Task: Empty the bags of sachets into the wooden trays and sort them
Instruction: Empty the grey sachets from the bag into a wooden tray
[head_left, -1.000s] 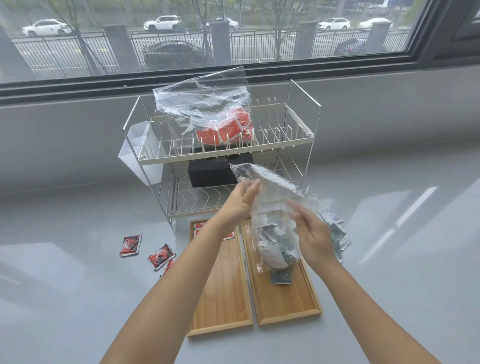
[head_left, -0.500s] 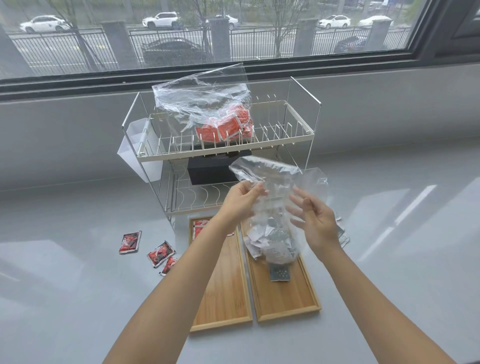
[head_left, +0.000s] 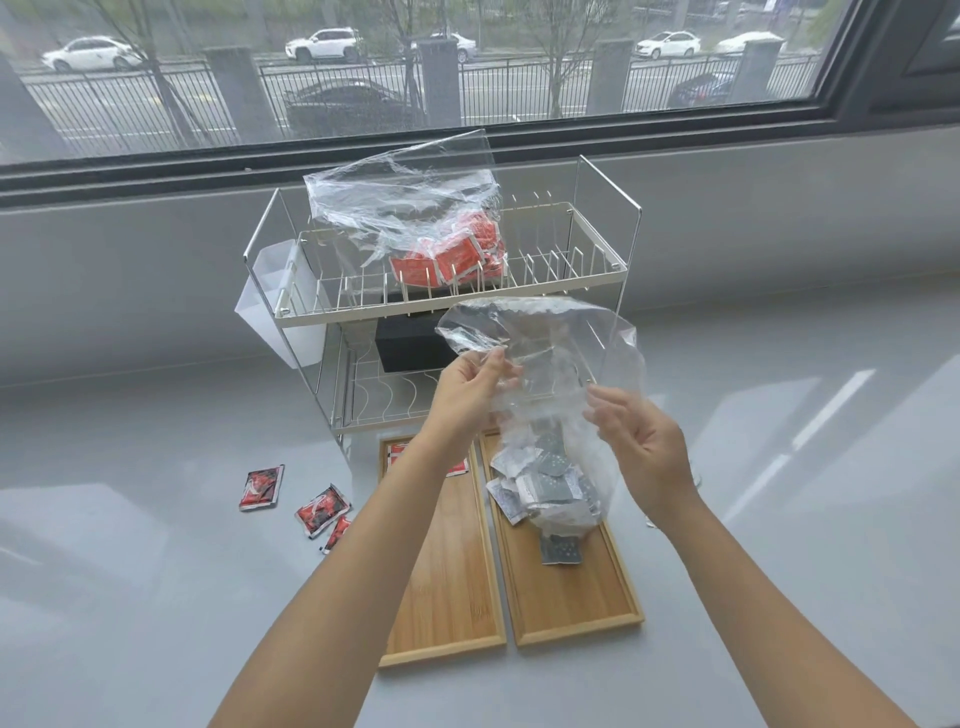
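Note:
My left hand (head_left: 467, 387) pinches the top edge of a clear plastic bag (head_left: 556, 358) held above the right wooden tray (head_left: 582, 608). My right hand (head_left: 639, 441) is at the bag's right side with its fingers spread behind the film. Grey sachets (head_left: 550, 488) bunch at the bag's lower end, just over the tray, and one grey sachet (head_left: 561, 550) lies on the tray. The left wooden tray (head_left: 447, 613) holds a red sachet (head_left: 402, 454) at its far end. A second clear bag with red sachets (head_left: 447, 254) lies on the rack's top shelf.
A white two-tier wire dish rack (head_left: 566, 280) stands behind the trays, with a black box (head_left: 410, 343) on its lower shelf. Three red sachets (head_left: 319, 509) lie on the grey counter left of the trays. A window wall runs behind.
Both hands have lifted the bag higher and spread its upper part wider. The grey sachets have slid down and bunched at the lower end, over the right tray.

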